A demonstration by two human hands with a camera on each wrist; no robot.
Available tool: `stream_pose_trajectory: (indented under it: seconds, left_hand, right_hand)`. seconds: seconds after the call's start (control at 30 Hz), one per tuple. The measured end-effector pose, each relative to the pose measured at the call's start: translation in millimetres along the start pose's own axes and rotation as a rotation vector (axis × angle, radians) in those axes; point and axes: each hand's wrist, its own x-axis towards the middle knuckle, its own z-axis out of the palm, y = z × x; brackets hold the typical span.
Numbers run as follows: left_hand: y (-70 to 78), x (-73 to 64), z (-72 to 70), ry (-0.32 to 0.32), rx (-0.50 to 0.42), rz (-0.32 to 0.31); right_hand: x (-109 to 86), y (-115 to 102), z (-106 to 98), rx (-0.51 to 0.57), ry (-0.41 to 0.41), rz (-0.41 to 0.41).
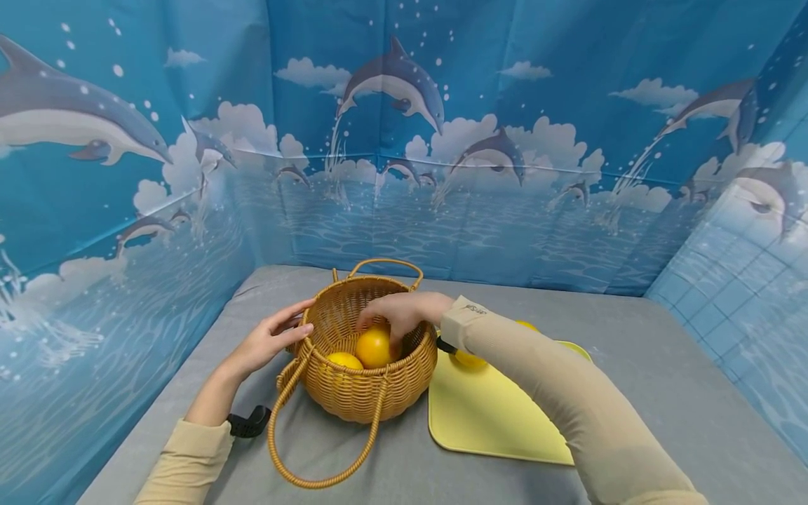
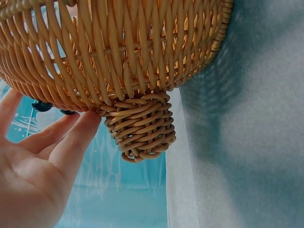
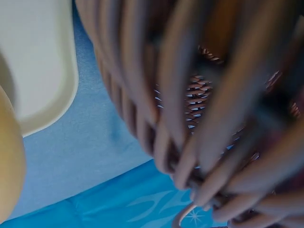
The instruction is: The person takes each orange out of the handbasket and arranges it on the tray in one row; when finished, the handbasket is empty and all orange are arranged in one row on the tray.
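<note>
A round wicker basket (image 1: 372,393) stands on the grey cloth, with one looped handle hanging down in front. Inside it, my right hand (image 1: 400,313) holds an orange (image 1: 374,347), fingers and thumb curved round its top and side. A second, yellower round fruit (image 1: 344,360) lies in the basket to the left of it. My left hand (image 1: 268,340) touches the basket's left side, its thumb at the rim and its fingers fairly straight. In the left wrist view, the fingertips (image 2: 90,121) meet the wicker beside a small woven knob (image 2: 140,127). Wicker fills much of the right wrist view, hiding the right hand.
To the basket's right lies a yellow tray (image 1: 486,414), partly under my right forearm. One yellow-orange fruit (image 1: 470,360) sits on it, and another (image 1: 527,325) shows behind the sleeve. Dolphin-printed curtains (image 1: 404,210) enclose the back and sides of the grey surface (image 1: 663,393).
</note>
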Motion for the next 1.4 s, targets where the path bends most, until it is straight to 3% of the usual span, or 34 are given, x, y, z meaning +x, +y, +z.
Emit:
stream_pose_trajectory:
  seconds: [0.83, 1.2, 1.4]
  left_hand:
    - [0.3, -1.1, 0.3, -0.008, -0.015, 0.01]
    - [0.7, -0.5, 0.2, -0.01, -0.002, 0.014]
    - [-0.1, -0.9, 0.3, -0.013, -0.002, 0.015]
  right_hand:
    - [3.9, -1.8, 8.8, 0.056, -0.087, 0.072]
    - [3.6, -1.1, 10.1, -0.048, -0.064, 0.016]
    - [-2.8, -4.7, 8.5, -0.124, -0.001, 0.021]
